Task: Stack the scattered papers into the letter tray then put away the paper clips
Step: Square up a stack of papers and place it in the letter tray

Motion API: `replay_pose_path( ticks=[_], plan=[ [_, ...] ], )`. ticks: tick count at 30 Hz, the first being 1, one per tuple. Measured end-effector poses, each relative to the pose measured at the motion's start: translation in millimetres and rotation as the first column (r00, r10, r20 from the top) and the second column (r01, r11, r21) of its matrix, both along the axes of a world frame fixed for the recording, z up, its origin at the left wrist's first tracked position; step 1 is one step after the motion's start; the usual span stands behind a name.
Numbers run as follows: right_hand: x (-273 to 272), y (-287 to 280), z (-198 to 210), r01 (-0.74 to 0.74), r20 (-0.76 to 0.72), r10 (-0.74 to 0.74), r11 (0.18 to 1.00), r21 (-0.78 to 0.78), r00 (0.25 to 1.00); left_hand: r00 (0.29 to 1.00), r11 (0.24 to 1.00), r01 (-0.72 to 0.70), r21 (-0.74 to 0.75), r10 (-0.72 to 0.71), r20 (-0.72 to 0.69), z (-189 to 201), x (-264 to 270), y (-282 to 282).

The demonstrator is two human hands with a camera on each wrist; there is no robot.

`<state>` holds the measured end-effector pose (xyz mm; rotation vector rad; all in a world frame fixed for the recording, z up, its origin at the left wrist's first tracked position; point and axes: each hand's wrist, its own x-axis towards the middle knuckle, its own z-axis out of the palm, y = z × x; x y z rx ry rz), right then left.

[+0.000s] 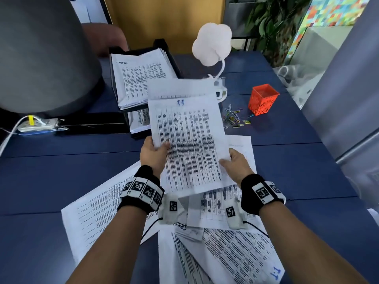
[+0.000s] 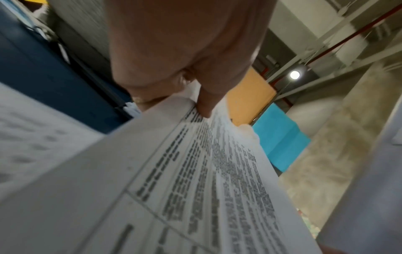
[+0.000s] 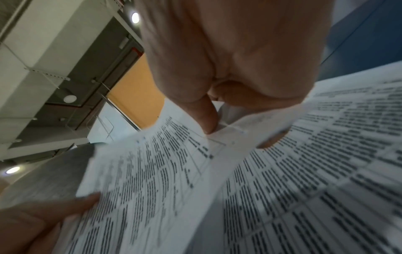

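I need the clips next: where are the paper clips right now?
In the head view, the paper clips lie loose on the blue table, right of the held sheet and just left of the orange cup.

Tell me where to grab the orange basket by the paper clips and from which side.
Take the orange basket by its top rim, coming from above with the right hand, which is nearer once it lets go of the sheet. It stands upright with its mouth open, and the walls look thin enough to pinch. The clips lie on its left, so approach from above.
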<state>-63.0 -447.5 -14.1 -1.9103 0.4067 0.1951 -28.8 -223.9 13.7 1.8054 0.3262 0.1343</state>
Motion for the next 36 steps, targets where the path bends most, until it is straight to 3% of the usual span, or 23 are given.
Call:
replay_pose_path(
  ticks=[3,7,11,17,18,19,21,26,33,36],
  plan=[
    [3,10,-8,-0.033,-0.112,0.035,0.999,0.025,0.993,0.985,0.991,0.030,0.131,-0.008,-0.170,-18,-4,14],
    [6,24,-12,-0.066,-0.198,0.069,0.998,0.022,0.978,0.955,0.997,0.029,0.075,-0.005,-0.296,-41,-7,34],
    [19,40,-19,-0.033,-0.209,0.037,0.999,0.025,0.977,0.944,1.000,0.003,0.007,0.000,-0.329,-54,-5,55],
    [36,63,-14,-0.049,-0.334,0.003,0.991,-0.128,0.943,0.900,0.997,0.075,0.012,-0.062,-0.431,-59,-8,79],
    [39,68,-10,-0.134,-0.363,0.057,0.972,-0.193,0.930,0.896,0.996,0.087,-0.001,-0.078,-0.437,-59,-9,83],
    [40,69,-11,-0.236,-0.351,0.129,0.930,-0.283,0.927,0.898,0.995,0.097,-0.020,-0.096,-0.430,-59,-10,87],
    [47,72,-22,-0.299,-0.356,0.174,0.895,-0.331,0.918,0.909,0.991,0.113,-0.072,-0.132,-0.395,-57,-9,93],
    [71,79,-30,-0.097,-0.278,0.040,0.976,-0.193,0.960,0.906,0.978,0.088,-0.188,-0.157,-0.393,-52,2,105],
    [119,94,-20,0.030,-0.177,-0.040,0.998,-0.058,0.983,0.774,0.912,0.186,-0.366,-0.366,-0.517,-45,17,116],
    [128,99,-8,0.013,-0.109,-0.017,0.999,-0.040,0.994,0.809,0.927,0.132,-0.352,-0.306,-0.501,-45,31,121]
  ],
)
